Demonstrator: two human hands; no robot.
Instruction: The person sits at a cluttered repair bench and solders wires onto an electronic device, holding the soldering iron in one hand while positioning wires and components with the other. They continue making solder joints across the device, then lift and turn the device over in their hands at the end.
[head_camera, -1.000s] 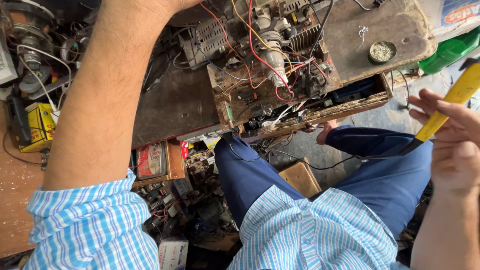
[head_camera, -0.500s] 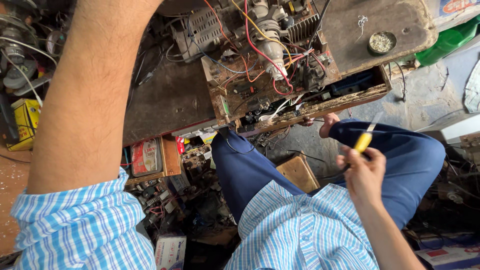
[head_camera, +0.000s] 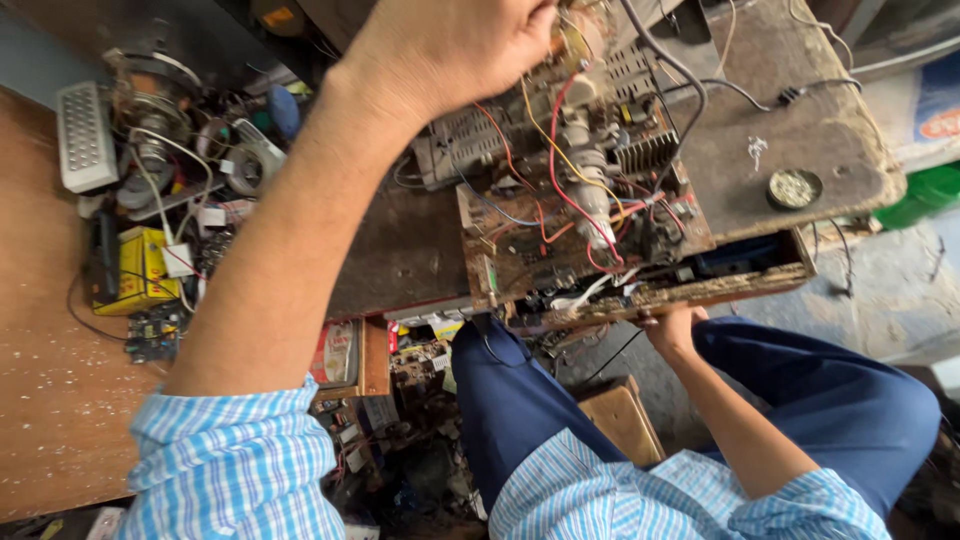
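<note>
My left hand (head_camera: 450, 45) is closed on the far top of the circuit board (head_camera: 580, 230), which rests on the desk (head_camera: 400, 250). My right hand (head_camera: 672, 325) grips its near edge from below.

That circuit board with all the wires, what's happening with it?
A seated person in a blue checked shirt is working on an old circuit board at the edge of a worn workbench. The left hand reaches over its far end among the red and yellow wires. The right hand grips the board's near edge from below.
</note>
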